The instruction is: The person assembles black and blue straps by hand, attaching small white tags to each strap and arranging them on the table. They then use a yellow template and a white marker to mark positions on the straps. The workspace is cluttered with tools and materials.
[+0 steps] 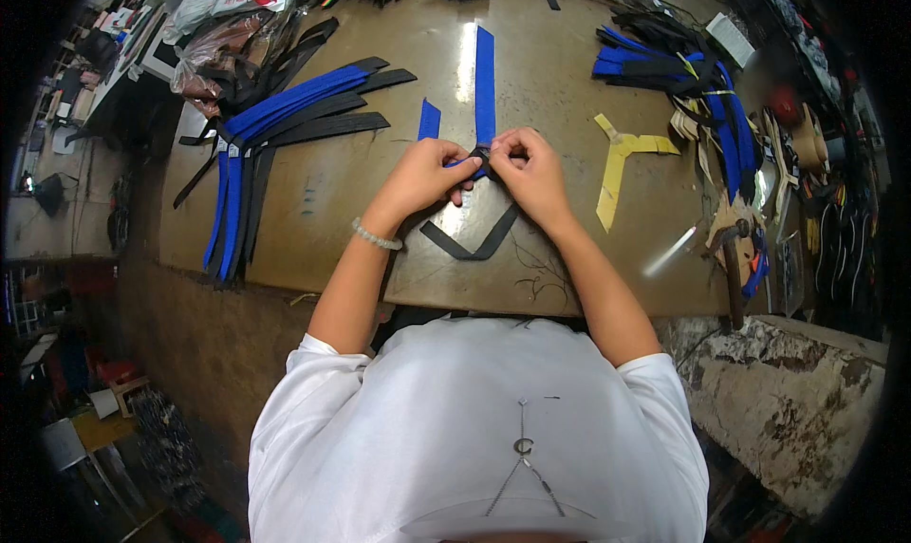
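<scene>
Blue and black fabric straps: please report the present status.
Left hand, right hand: both pinching blue and black fabric straps. Blue strip extends away; black tail lies bent on brown table. Yellow flat Y-shaped piece lies right, apart from hands.

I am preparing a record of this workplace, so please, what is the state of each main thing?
Long blue strap, straight
Black strap, bent into a V
Left hand, pinching the straps
Right hand, pinching the straps
Yellow piece, flat, three arms spread
Left strap bundle, gathered, ends fanned out
Right strap pile, overlapping
Hammer, not held
</scene>
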`<move>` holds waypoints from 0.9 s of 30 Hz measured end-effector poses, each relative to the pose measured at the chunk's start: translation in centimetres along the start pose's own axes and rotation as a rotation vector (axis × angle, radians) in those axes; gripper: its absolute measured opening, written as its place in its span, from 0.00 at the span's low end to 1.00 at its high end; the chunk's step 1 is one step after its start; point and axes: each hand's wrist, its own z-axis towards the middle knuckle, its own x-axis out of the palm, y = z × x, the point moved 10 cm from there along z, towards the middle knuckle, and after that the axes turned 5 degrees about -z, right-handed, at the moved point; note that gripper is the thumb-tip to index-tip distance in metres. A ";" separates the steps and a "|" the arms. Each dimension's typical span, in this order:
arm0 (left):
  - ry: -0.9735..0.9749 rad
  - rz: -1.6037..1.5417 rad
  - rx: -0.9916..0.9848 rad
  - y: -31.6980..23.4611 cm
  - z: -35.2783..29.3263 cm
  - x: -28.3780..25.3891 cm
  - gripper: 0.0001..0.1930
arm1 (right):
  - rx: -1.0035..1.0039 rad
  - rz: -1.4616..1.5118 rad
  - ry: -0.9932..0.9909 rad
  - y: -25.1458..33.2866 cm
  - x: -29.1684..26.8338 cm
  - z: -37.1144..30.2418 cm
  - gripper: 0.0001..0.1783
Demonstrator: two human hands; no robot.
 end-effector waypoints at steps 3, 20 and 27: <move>0.089 -0.059 -0.052 -0.5 -0.5 0.5 0.14 | 0.177 0.402 -0.001 -2.0 -0.8 0.3 0.09; -1.065 1.260 -0.270 -0.2 -14.2 -28.2 0.33 | 0.155 0.314 -0.034 -2.2 -3.4 0.4 0.14; -0.995 1.036 -0.190 6.7 -12.9 -30.6 0.56 | 0.316 0.300 0.033 -1.8 -5.4 0.7 0.13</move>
